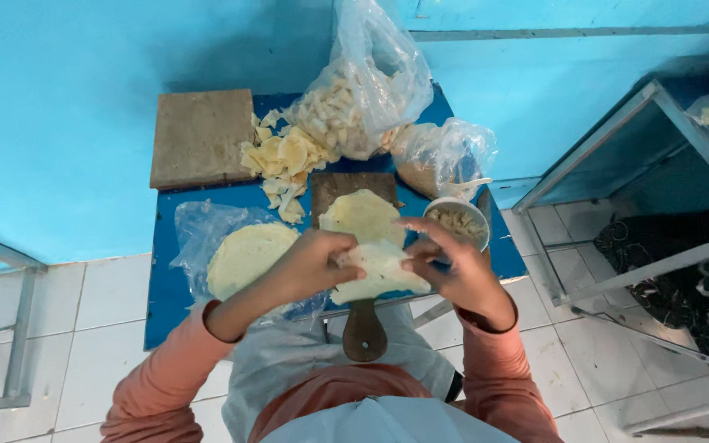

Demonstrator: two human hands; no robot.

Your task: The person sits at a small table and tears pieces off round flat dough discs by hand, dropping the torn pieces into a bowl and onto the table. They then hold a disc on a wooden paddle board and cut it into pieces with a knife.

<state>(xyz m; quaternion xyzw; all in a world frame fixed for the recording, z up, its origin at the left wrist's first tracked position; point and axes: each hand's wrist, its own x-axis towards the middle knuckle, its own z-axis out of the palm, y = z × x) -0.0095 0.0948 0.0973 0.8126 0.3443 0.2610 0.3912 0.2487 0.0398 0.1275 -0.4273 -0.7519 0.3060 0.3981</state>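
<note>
Both my hands hold a folded pale dough wrapper (377, 276) above a small blue table (166, 295). My left hand (309, 267) pinches its left edge and my right hand (451, 267) grips its right side. Under it lies a wooden paddle board (364, 330) with another round wrapper (363, 215) on it. A stack of round wrappers (244, 256) rests on clear plastic to the left. A small white bowl of chopped filling (458, 220) stands just beyond my right hand.
A square wooden board (200, 135) and a heap of dough scraps (283, 164) lie at the table's back. Two clear plastic bags (363, 86) sit behind the paddle board. A metal frame (617, 164) stands right, another metal frame (18, 328) left, on white floor tiles.
</note>
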